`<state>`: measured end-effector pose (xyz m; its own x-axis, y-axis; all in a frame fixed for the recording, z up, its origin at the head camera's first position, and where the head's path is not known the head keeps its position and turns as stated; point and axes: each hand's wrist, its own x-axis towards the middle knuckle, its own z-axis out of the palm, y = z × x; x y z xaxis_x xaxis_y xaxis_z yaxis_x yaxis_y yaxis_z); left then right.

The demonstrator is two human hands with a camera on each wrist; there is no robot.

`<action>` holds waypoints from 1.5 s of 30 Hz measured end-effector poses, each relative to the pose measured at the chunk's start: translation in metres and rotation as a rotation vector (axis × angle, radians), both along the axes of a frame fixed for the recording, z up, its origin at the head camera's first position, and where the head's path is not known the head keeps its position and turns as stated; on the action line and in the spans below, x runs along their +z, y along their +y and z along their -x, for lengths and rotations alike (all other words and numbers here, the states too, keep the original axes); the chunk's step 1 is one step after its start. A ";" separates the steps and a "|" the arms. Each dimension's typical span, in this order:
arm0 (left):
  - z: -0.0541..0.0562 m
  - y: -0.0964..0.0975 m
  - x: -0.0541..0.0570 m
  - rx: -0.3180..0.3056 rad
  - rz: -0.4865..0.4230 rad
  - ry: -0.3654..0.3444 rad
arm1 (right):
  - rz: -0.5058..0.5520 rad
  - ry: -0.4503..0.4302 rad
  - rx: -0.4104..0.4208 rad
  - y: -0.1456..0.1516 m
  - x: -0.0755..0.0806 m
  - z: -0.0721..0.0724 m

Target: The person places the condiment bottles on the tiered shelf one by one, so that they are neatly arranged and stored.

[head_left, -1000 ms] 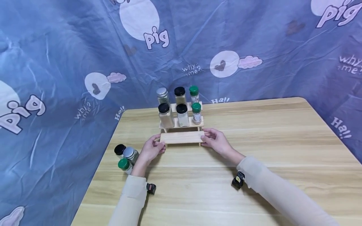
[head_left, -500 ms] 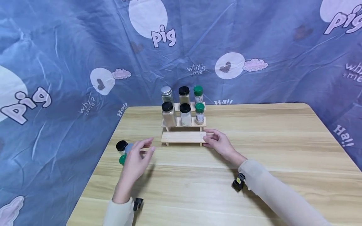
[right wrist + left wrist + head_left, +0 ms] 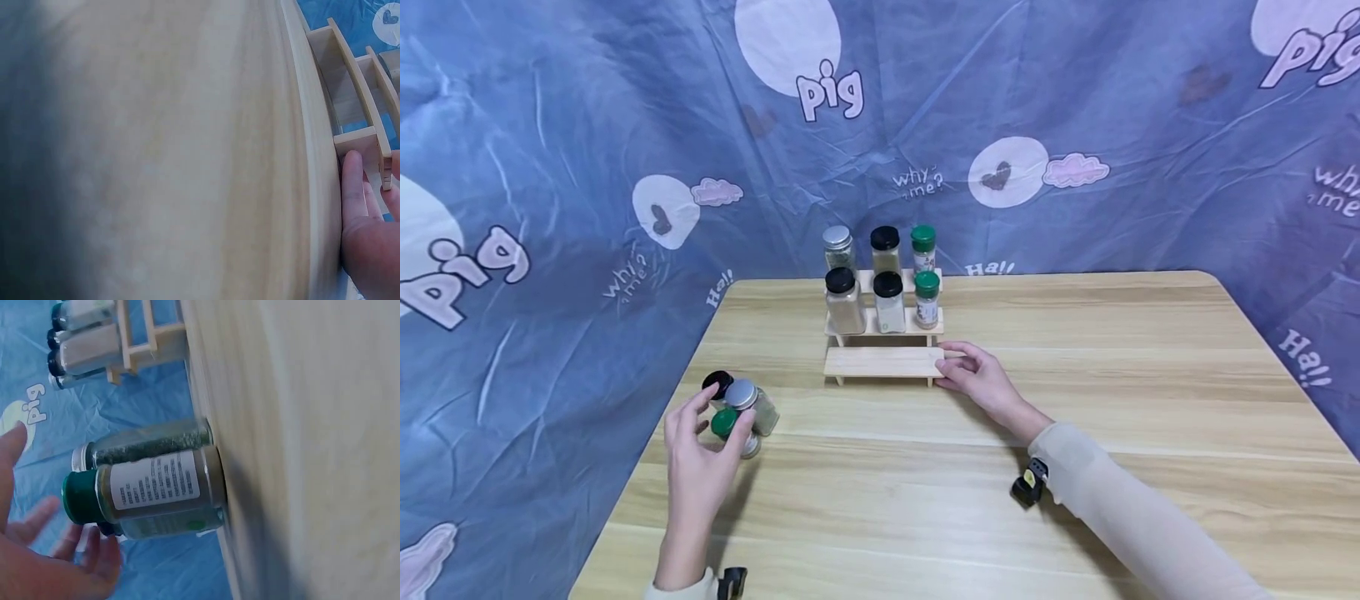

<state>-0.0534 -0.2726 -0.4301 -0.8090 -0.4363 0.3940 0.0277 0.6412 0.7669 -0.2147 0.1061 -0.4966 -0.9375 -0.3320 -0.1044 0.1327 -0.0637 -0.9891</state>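
One blue printed cloth (image 3: 880, 117) hangs behind everything we see. Before it spreads our pale wood-grain worktop (image 3: 895, 500), with a three-tier wooden rack (image 3: 880, 362) bearing six jars (image 3: 890, 315) towards the far edge; our right hand (image 3: 985, 385) grips the rack's lower right end. Our left hand (image 3: 700, 457), fingers parted, hovers about a silver-lidded jar (image 3: 765, 414), a black-lidded jar (image 3: 718, 382) and a green-lidded jar (image 3: 153, 487), all upright at left.

In the left wrist view I'm getting the left hand (image 3: 44, 565) cut off and the green-capped bottle (image 3: 81, 497) with blurred print.
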 end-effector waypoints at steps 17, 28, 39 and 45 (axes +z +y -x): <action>-0.005 -0.012 0.001 -0.006 0.007 -0.432 | -0.016 0.002 -0.008 0.000 -0.002 0.001; -0.005 -0.012 0.008 -0.097 -0.033 -0.468 | -0.017 0.007 -0.017 -0.001 -0.005 0.003; 0.025 0.037 0.025 -0.272 0.011 -0.345 | -0.009 0.028 -0.008 0.000 -0.002 0.003; 0.054 0.074 0.028 -0.383 -0.024 -0.283 | -0.004 0.005 -0.023 0.000 -0.002 -0.002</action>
<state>-0.1077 -0.1984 -0.4023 -0.9875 -0.0917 0.1284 0.0467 0.6073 0.7931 -0.2131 0.1058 -0.4988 -0.9455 -0.3096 -0.1006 0.1258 -0.0625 -0.9901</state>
